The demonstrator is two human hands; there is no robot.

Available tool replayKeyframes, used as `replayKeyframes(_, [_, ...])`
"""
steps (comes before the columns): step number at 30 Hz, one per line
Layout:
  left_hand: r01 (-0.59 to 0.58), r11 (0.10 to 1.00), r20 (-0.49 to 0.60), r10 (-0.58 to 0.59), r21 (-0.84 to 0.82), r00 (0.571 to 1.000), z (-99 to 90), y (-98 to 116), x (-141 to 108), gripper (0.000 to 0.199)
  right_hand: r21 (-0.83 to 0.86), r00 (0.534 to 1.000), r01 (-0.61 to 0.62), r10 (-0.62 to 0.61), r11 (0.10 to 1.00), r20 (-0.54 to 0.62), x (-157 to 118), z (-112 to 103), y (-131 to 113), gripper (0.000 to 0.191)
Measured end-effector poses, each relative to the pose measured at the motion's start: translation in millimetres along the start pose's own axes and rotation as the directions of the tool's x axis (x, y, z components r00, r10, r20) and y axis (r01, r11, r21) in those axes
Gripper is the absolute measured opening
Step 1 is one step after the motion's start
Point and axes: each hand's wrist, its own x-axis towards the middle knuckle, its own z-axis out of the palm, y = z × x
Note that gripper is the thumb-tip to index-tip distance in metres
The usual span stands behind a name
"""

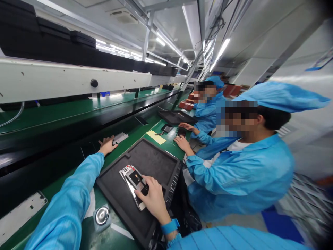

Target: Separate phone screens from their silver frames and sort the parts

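My left hand [107, 146] reaches far out with its fingers spread, over the near end of a light metal plate [120, 138] at the edge of the green bench. My right hand [153, 196] is curled over a phone-like unit [134, 176] with a dark upper face, thumb on one side and fingers on the other. This unit lies on a stack of similar silver pieces [130, 189] with red and white ends. The stack rests in a black foam tray [153, 156]. The palm hides part of the unit's lower end.
Two people in blue coats and caps sit along the bench at the right, the nearer one's hands [183, 143] over the bench. A yellow sheet [156, 137], a round metal-topped container [102, 216] and another black tray [177, 117] lie around. A white plate [22, 215] is at lower left.
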Motion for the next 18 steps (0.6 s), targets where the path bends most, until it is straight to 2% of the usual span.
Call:
replayKeyframes(2, [-0.014, 0.994, -0.065, 0.006, -0.11, 0.998, -6.2, -0.1, -3.9, 0.056, -0.002, 1.0, 0.005, -0.005, 1.0, -0.001, 0.4, 0.5, 0.1, 0.054])
replayKeyframes(5, [-0.047, 0.943, -0.199, -0.021, -0.328, 0.98, -24.4, -0.6, -15.8, 0.058, -0.021, 1.0, 0.015, -0.015, 1.0, -0.023, 0.8, 3.1, 1.4, 0.055])
replayKeyframes(7, [-0.072, 0.871, -0.29, -0.083, -0.486, 0.954, -43.0, -3.6, -30.6, 0.065, -0.038, 0.999, 0.017, -0.019, 0.999, -0.042, 1.4, 5.9, 3.4, 0.055])
replayKeyframes(9, [-0.103, 0.76, -0.351, -0.172, -0.641, 0.92, -65.5, -9.9, -53.6, 0.07, -0.046, 0.998, 0.02, -0.023, 0.999, -0.06, 2.1, 9.3, 6.3, 0.055])
replayKeyframes(11, [-0.145, 0.614, -0.376, -0.266, -0.776, 0.888, -90.6, -18.9, -86.2, 0.068, -0.03, 0.995, 0.037, -0.039, 0.999, -0.087, 3.1, 12.7, 9.5, 0.054])
replayKeyframes(13, [-0.185, 0.451, -0.366, -0.354, -0.873, 0.861, -116.6, -29.1, -128.6, 0.058, 0.041, 0.985, 0.089, -0.082, 0.995, -0.15, 4.1, 15.4, 12.4, 0.052])
replayKeyframes(16, [-0.19, 0.229, -0.278, -0.457, -0.955, 0.845, -153.1, -42.4, -206.5, 0.04, 0.172, 0.953, 0.166, -0.113, 0.971, -0.28, 5.5, 15.9, 14.4, 0.05])
replayKeyframes(18, [-0.138, 0.123, -0.181, -0.486, -0.983, 0.855, -172.2, -48.0, -262.7, 0.051, 0.224, 0.933, 0.171, -0.085, 0.959, -0.35, 5.3, 13.1, 13.3, 0.052])
